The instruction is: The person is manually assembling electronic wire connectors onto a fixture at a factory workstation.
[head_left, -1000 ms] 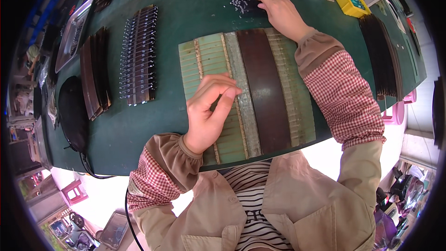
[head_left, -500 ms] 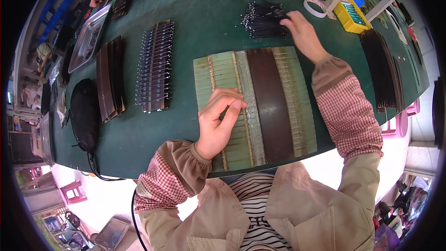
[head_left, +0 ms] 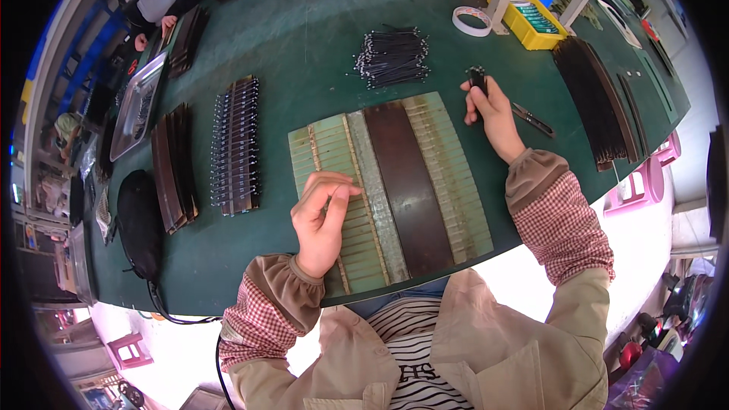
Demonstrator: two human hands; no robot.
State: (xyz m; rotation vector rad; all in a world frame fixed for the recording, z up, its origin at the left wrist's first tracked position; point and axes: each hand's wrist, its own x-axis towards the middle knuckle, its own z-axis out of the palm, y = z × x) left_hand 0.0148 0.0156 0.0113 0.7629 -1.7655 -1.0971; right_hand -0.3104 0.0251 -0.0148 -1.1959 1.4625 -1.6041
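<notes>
In front of me lies a green grooved board (head_left: 459,159) with a dark brown strip (head_left: 414,190) along its middle and narrow raised ribs on both sides. My left hand (head_left: 320,216) hovers over the board's left part, thumb and fingers closed together; whatever they may pinch is hidden. Past the board's right edge, my right hand (head_left: 495,115) is closed around a small bunch of black wires (head_left: 477,78) with pale tips. Beyond the board rests a pile of similar black wires (head_left: 393,57). Tweezers or a small cutter (head_left: 534,119) lie beside my right hand.
Brown strips carrying rows of wires (head_left: 235,148) and stacked brown strips (head_left: 173,171) lie to the left, near a black pouch (head_left: 139,224) and metal tray (head_left: 138,106). At right are a tape roll (head_left: 471,21), yellow bin (head_left: 535,23) and dark strips (head_left: 592,102). A co-worker's hands (head_left: 167,25) show far left.
My right hand has come from the wire pile toward me, now with a bunch of wires in it. My left hand stays closed over the board. The view has shifted.
</notes>
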